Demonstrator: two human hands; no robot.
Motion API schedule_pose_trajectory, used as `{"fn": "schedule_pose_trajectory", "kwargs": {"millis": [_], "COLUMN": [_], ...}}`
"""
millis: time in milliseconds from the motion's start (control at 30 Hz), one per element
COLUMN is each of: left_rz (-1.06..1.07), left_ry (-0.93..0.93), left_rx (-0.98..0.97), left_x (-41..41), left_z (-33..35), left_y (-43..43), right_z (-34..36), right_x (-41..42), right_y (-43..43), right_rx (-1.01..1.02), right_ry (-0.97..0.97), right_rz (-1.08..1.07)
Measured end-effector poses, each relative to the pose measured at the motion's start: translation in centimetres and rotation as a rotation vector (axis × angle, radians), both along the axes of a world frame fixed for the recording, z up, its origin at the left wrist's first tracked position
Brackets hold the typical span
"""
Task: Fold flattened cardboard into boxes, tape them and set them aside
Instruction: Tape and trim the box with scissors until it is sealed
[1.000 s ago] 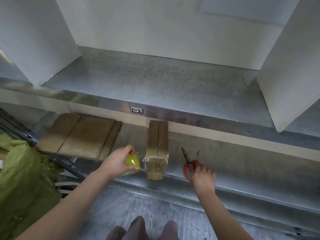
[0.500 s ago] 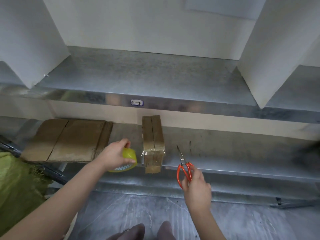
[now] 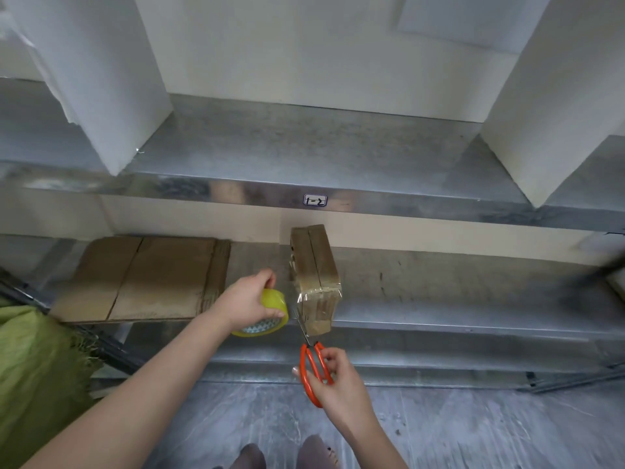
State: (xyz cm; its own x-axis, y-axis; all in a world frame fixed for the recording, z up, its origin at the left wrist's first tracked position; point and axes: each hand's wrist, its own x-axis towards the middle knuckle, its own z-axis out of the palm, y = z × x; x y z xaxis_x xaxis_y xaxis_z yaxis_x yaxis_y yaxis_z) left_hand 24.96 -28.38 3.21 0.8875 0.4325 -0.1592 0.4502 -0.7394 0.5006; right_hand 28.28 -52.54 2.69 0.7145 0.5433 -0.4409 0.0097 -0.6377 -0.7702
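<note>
Brown box (image 3: 314, 275), narrow, taped across its near end, stands on the lower metal shelf (image 3: 439, 289), front end overhanging the edge. Left hand (image 3: 247, 302) just left of it, fingers curled round a yellow tape roll (image 3: 274, 299). Right hand (image 3: 338, 384) below the shelf edge, fingers clamped on orange scissors (image 3: 305, 370). Blades point up at the box's near left corner; touching or just beside, cannot tell. Flat cardboard (image 3: 145, 279) lies further left on the same shelf. Green cloth (image 3: 37, 367) at far left.
</note>
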Motion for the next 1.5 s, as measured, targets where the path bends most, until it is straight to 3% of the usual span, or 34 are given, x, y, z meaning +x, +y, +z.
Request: {"fn": "schedule_pose_trajectory", "kwargs": {"millis": [333, 933, 1233, 1500], "left_rz": [-0.02, -0.06, -0.043, 0.013], "left_ry": [0.003, -0.001, 0.001, 0.007], "left_rx": [0.006, -0.013, 0.005, 0.015], "left_x": [0.2, 0.3, 0.4, 0.3], "left_z": [0.1, -0.4, -0.2, -0.4], "left_y": [0.5, 0.3, 0.2, 0.2], "right_z": [0.5, -1.4, -3.1, -3.8], "right_x": [1.0, 2.6, 4.1, 9.2], "right_y": [2.1, 2.6, 1.7, -3.3], "right_rx": [0.076, 0.078, -0.084, -0.269], "right_ry": [0.155, 0.099, -0.123, -0.783], "right_rz": [-0.021, -0.029, 0.168, 0.294]}}
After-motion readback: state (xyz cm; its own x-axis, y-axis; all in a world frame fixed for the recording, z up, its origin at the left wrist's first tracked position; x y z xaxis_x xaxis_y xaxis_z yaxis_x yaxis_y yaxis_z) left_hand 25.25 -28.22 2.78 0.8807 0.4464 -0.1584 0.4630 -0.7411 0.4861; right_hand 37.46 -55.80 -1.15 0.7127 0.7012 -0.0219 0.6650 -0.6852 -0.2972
